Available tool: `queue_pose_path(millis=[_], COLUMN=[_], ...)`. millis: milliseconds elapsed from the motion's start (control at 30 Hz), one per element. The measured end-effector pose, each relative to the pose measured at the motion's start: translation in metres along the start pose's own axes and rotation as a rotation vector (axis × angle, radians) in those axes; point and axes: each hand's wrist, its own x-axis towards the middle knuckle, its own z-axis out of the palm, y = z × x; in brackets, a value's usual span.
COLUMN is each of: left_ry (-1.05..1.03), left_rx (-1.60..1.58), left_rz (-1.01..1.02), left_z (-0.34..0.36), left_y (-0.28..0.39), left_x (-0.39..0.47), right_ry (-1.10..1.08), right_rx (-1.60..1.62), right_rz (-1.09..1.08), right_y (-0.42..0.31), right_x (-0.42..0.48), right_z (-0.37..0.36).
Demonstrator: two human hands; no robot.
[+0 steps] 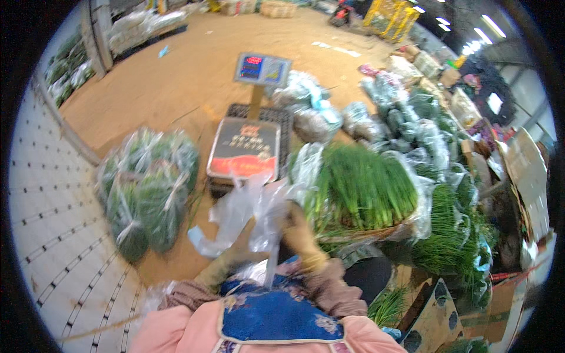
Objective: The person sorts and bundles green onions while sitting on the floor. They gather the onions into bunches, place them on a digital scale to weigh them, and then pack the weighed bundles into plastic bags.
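Note:
A crumpled, see-through plastic bag (251,212) hangs between my hands in front of my lap. My left hand (242,247), in a yellowish glove, grips its lower left part. My right hand (298,229), gloved alike and blurred, is at its right side; its fingertips are partly hidden. Just beyond the bag stands a platform scale (245,148) with a lit display (262,69) on a post. To the right, a large bundle of green onions (366,185) lies in an open wrapping beside my right hand.
Tied plastic bags of greens (152,194) stand at the left, near a white perforated panel (57,198). Behind the scale and to the right lie filled bags (313,110), more greens (441,229) and a cardboard sheet (527,181). A yellow metal cage (390,20) stands far back.

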Motion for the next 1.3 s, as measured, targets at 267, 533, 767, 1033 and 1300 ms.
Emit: queue_pose_path(millis=[267,533,767,1033,1300], left_ry=[0.011,0.26,0.462,-0.508,-0.436], left_rx=[0.122,0.359,0.41,0.226,-0.35], left_rz=[-0.416,-0.612,-0.328,-0.384,-0.808], left_z=[-0.043,-0.129,-0.188,0.006,-0.021], left_y=[-0.029,-0.04,0.041,0.055,-0.006], left_x=[-0.014,-0.029,0.039,0.201,0.232], right_ry=[-0.297,-0.003,0.107,-0.215,-0.52], right_rx=[0.082,0.294,0.035,0.247,1.029], right_rz=[-0.298,0.2,0.401,0.497,1.091], right_y=[-0.092,0.019,0.128,0.165,0.206], right_x=[-0.012,-0.032,-0.021,0.008,0.014], right_z=[0.015,-0.102,-0.146,-0.128,-0.117])
